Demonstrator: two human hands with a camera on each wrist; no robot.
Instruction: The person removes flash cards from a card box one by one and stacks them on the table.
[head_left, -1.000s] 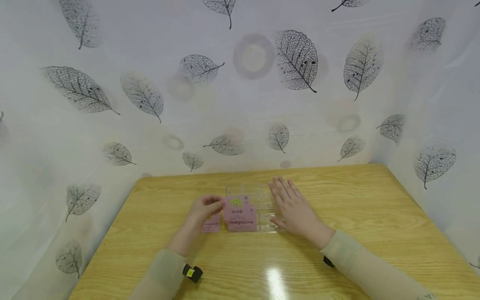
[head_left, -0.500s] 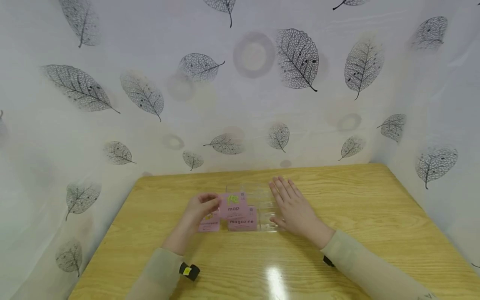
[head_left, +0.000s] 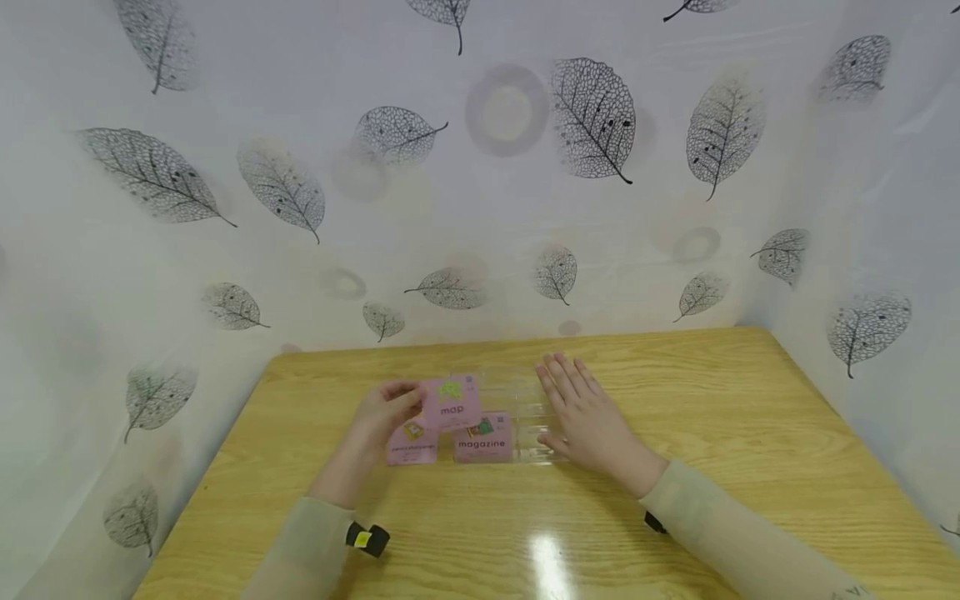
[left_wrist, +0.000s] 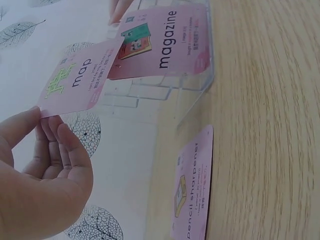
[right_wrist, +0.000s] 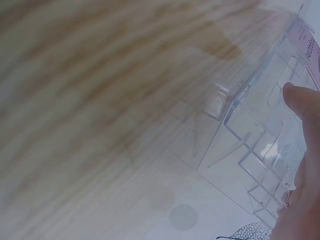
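Note:
My left hand [head_left: 381, 421] pinches a pink word card reading "map" [head_left: 452, 403] by its edge, between thumb and fingers. The raised card overlaps the top of a pink "magazine" card [head_left: 483, 444], which leans in a clear plastic stepped holder [head_left: 531, 406]. A pink "pencil sharpener" card [left_wrist: 192, 187] is on the wooden table, left of the holder. Over the holder's right end, my right hand [head_left: 588, 421] rests with straight fingers. In the right wrist view its thumb [right_wrist: 300, 97] is spread along the clear tiers [right_wrist: 250, 140].
The wooden table [head_left: 675, 392] runs back to a pale curtain [head_left: 480, 200] printed with dark leaves. That curtain also encloses both sides. Each wrist carries a small black camera, the left one [head_left: 367, 539] with a yellow mark.
My left hand has drawn the map card leftward and slightly up, tilting it. More of the magazine and pencil sharpener cards shows. The right hand has stayed put.

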